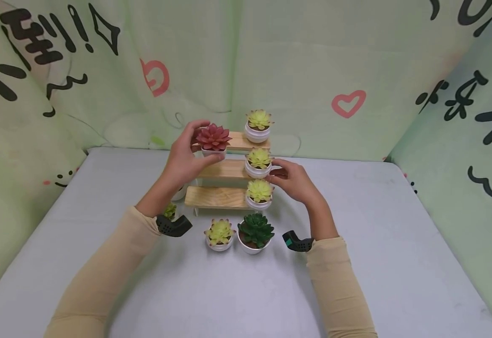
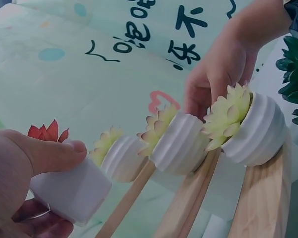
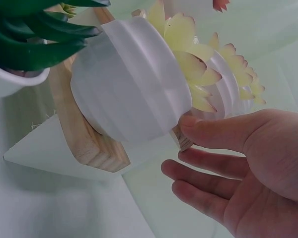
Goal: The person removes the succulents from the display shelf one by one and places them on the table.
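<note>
My left hand (image 1: 185, 157) holds a red succulent (image 1: 213, 137) in a small white pot (image 2: 72, 191), raised at the left end of the top shelf, thumb across the pot's side. My right hand (image 1: 294, 180) is at the right end of the middle shelf (image 1: 225, 169), beside a yellow-green succulent (image 1: 258, 162) in a ribbed white pot. In the right wrist view its thumb (image 3: 213, 133) lies right at the shelf's end, with the other fingers loosely extended below. Similar yellow-green succulents stand on the top shelf (image 1: 259, 126) and bottom shelf (image 1: 258, 195), all at the right ends.
In front of the wooden stepped stand (image 1: 214, 198) on the white table (image 1: 212, 300) are a dark green succulent (image 1: 256, 231) and another yellow-green succulent (image 1: 219, 233). A further yellow-green plant (image 1: 170, 211) is partly hidden by my left wrist. A printed curtain (image 1: 288, 65) hangs behind.
</note>
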A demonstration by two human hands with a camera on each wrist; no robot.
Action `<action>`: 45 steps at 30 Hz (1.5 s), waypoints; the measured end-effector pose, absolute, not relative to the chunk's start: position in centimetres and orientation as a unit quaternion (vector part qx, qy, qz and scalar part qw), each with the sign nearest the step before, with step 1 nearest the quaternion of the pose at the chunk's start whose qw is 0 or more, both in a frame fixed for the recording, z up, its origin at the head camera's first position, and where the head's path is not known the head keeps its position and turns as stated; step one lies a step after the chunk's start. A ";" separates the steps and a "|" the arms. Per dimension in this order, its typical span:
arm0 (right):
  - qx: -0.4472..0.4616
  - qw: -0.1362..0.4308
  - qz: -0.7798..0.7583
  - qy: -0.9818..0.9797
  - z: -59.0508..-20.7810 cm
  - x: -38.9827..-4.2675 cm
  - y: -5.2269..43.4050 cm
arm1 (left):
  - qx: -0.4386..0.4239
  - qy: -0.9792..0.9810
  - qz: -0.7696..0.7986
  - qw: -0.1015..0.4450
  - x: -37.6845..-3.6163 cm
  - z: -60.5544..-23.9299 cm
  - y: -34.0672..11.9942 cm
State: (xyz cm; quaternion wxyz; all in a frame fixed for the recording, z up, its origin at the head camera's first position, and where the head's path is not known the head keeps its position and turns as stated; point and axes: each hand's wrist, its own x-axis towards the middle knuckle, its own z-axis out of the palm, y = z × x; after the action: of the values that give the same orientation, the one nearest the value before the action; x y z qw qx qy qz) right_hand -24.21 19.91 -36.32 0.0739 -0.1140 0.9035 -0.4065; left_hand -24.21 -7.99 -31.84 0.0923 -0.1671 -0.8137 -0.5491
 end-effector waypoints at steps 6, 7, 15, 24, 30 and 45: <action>-0.115 0.076 -0.400 0.906 -36.2 -24.3 19.9 | -0.165 -0.817 -0.544 0.094 -23.1 -32.0 -8.8; -0.115 0.076 -0.399 0.906 -36.2 -24.3 19.9 | -0.167 -0.816 -0.545 0.094 -23.0 -32.1 -8.9; -0.108 0.079 -0.402 0.906 -36.1 -24.2 19.8 | -0.180 -0.818 -0.539 0.092 -21.7 -33.1 -10.4; -0.104 0.078 -0.401 0.907 -36.3 -24.3 20.0 | -0.183 -0.821 -0.533 0.087 -20.1 -34.1 -11.6; -0.105 0.076 -0.406 0.905 -36.3 -24.2 19.9 | -0.182 -0.831 -0.518 0.090 -19.3 -34.8 -12.7; -0.102 0.072 -0.404 0.906 -36.4 -24.1 19.8 | -0.165 -0.852 -0.495 0.041 -17.7 -36.3 -13.9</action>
State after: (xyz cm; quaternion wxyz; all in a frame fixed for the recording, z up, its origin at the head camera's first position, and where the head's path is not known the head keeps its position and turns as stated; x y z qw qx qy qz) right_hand -24.11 19.83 -36.35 0.0723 -0.1021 0.9064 -0.4035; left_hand -17.74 -13.89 -36.31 0.0413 -0.1655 -0.8518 -0.4954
